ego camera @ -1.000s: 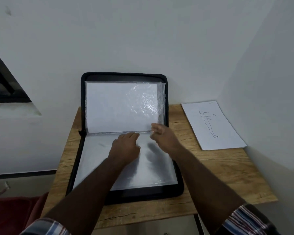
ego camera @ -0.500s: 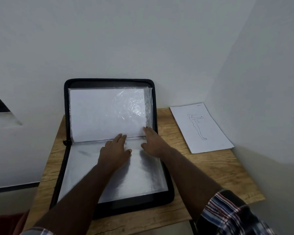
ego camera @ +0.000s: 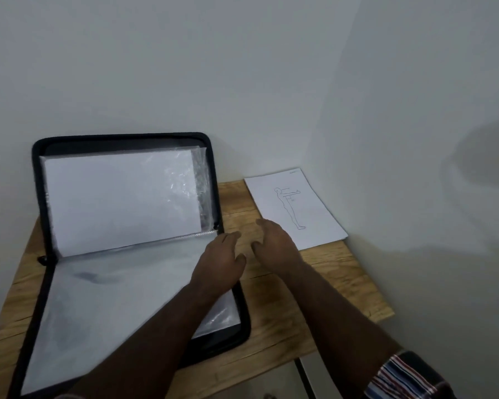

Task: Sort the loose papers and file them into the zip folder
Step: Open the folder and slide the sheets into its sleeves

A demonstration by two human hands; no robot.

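1 view only, head camera. No brand or label readable anywhere; the loose paper (ego camera: 296,207) carries a thin outline drawing of a standing figure with an arm held out, plus a tiny mark at its far corner, too small to read. That sheet lies flat on the wooden table (ego camera: 337,286) at the far right, against the wall (ego camera: 242,67), long axis running away from the person and angled slightly left, figure's head at the far end.

Black zip folder (ego camera: 127,240) is open on the table's left part. Its far half leans upright against the wall, near half flat, hinge line running left to right. A blank white sheet (ego camera: 118,200) sits in a clear plastic sleeve (ego camera: 200,182) on the upright half; the flat half shows a glossy clear sleeve page.

Left hand (ego camera: 218,263) is over the folder's right edge, fingers extended and relaxed, gripping nothing. Right hand (ego camera: 274,243) is over bare table between folder and loose paper, fingers spread and loose, gripping nothing, fingertips just beside the sheet's near left edge; contact cannot be told. A striped cuff (ego camera: 401,375) shows at bottom right.
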